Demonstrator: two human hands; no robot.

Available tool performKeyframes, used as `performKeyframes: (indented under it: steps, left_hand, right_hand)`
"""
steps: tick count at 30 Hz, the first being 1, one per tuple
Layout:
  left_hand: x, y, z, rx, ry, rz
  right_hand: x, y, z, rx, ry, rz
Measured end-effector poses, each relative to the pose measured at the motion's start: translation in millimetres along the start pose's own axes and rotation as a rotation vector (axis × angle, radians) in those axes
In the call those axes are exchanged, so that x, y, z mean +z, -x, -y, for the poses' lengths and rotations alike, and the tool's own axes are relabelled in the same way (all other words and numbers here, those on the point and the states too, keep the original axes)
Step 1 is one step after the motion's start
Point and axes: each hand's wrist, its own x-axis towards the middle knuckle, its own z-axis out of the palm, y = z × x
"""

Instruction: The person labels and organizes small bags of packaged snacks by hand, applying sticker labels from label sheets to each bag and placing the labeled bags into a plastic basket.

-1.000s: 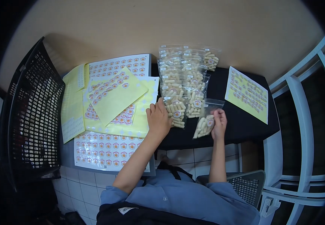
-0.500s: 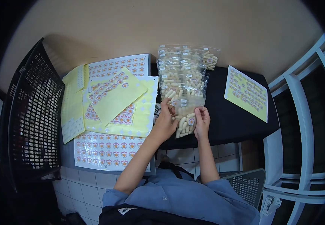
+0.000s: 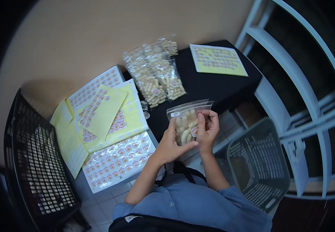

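A clear zip bag (image 3: 182, 120) of pale capsules is held in front of my body, close to the table's front edge. Along its left side, my left hand (image 3: 170, 143) grips it with the thumb stretched under the lower part. My right hand (image 3: 208, 130) closes on the right side, its thumb on the front beside a round sticker (image 3: 195, 132). Beyond my hands, several filled bags (image 3: 157, 75) lie overlapping in two rows on the black-covered table (image 3: 198, 86). Round stickers show on the nearest of them.
White sticker sheets (image 3: 117, 160) and yellow backing sheets (image 3: 115, 100) cover the left side. Another sticker sheet (image 3: 218, 60) lies at the back right. A black basket (image 3: 44, 162) stands far left, a grey-green basket (image 3: 260, 162) at right, near white metal bars (image 3: 287, 65).
The held bag has come off the row of bags, towards my body. My right thumb now presses on its front. The view has turned to the right.
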Motion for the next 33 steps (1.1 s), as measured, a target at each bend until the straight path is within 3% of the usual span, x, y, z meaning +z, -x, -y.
performKeyframes:
  steps: [3, 5, 7, 9, 11, 13, 14, 20, 25, 27, 28, 33]
  left_hand:
    - [13.1, 25.1, -10.2, 0.012, 0.015, 0.058]
    - [22.4, 40.3, -7.6, 0.005, 0.041, 0.140]
    - [34.8, 54.1, -6.6, -0.046, 0.116, 0.236]
    - [55.6, 66.1, 6.7, -0.009, 0.241, 0.315]
    - [77.5, 82.0, 4.6, -0.118, 0.411, 0.405]
    - [99.3, 95.5, -3.6, -0.113, 0.441, 0.539]
    - [111.1, 102.0, -5.0, -0.128, 0.462, 0.592]
    - [172.0, 140.6, -3.2, -0.261, 0.541, 0.790]
    - [214.9, 157.9, -7.1, -0.364, 0.523, 0.849]
    - [230.4, 163.4, -10.1, -0.236, 0.516, 0.759]
    - [235.9, 159.0, -6.5, -0.162, 0.410, 0.809]
    - [220.7, 145.6, -25.0, -0.210, 0.427, 0.521]
  right_hand:
    - [-17.6, 35.0, 14.8, -0.055, 0.071, -0.089]
    - [-33.0, 58.2, 27.5, 0.079, -0.081, -0.149]
    - [-59.2, 81.4, 35.2, 0.080, -0.105, -0.175]
    - [-79.8, 105.9, 56.2, 0.056, -0.023, -0.166]
    - [-115.1, 138.2, 61.8, 0.092, 0.099, -0.184]
    - [-146.7, 167.2, 70.3, 0.251, 0.077, -0.071]
    - [-158.8, 181.9, 73.2, 0.167, 0.134, -0.056]
    - [-206.3, 238.1, 97.8, 0.291, 0.137, -0.287]
    - [-245.8, 249.2, 112.6, 0.307, 0.156, -0.363]
    - [-265.6, 244.9, 116.6, 0.297, 0.201, -0.359]
    - [-278.8, 242.9, 106.1, 0.219, 0.166, -0.428]
    - [-372.6, 209.7, 64.1, 0.243, 0.398, -0.658]
